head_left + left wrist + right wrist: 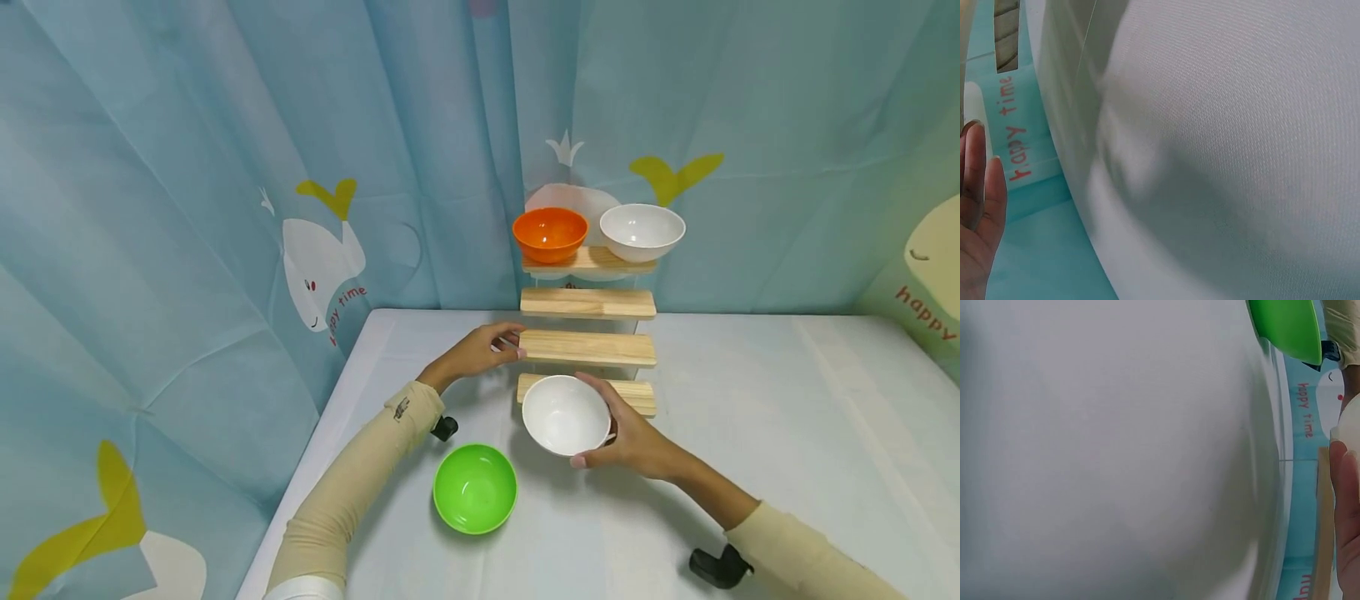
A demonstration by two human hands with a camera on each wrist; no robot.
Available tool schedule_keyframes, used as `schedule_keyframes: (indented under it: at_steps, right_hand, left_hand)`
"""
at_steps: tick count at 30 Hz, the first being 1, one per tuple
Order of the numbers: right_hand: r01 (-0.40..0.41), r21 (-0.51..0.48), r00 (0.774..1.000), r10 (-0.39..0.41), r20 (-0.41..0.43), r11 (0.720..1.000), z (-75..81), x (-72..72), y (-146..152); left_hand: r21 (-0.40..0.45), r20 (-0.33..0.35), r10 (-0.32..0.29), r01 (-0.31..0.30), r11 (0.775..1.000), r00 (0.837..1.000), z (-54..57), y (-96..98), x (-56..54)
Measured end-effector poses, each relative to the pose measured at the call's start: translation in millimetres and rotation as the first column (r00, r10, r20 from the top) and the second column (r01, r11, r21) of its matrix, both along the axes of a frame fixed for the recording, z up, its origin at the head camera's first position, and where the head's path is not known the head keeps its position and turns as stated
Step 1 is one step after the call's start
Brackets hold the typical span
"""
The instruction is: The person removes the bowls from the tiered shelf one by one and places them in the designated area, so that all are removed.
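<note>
My right hand (633, 437) grips a white bowl (564, 414) by its right side, thumb at the near rim and fingers round the far side. The bowl overlaps the lowest board of a stepped wooden rack (588, 347). At the rack's left side my left hand (476, 352) holds the end of the second board from the bottom between thumb and fingers. A green bowl (476, 489) sits on the table in front of the rack. In the right wrist view, only part of the white bowl (1350, 428) shows beside the fingers.
An orange bowl (551, 234) and another white bowl (642, 232) stand side by side on the top board. Behind the white-covered table (772, 400) hangs a blue printed curtain (442, 167). Black wrist camera parts (720, 567) stick out beneath the sleeves.
</note>
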State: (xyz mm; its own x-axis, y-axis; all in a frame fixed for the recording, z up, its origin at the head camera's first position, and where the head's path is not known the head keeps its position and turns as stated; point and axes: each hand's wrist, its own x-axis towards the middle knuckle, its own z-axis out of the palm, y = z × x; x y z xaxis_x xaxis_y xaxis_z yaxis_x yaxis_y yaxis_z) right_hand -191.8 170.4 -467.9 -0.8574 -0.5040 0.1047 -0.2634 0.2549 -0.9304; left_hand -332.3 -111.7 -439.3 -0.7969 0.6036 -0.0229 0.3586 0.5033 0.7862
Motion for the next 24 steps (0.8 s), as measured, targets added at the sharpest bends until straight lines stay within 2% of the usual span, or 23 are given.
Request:
schedule_keyframes:
  at_steps: [9, 24]
  right_hand:
    - [-0.025, -0.017, 1.0, 0.025, -0.01, 1.0, -6.1, 6.6, 4.0]
    - [-0.081, -0.057, 0.997, 0.082, 0.009, 0.995, -4.9, 15.7, 7.6]
  left_hand:
    - [0.008, 0.006, 0.0, 0.0, 1.0, 1.0, -0.5, -0.4, 1.2]
    - [0.006, 0.012, 0.004, -0.004, 1.0, 1.0, 1.0, 0.2, 1.8]
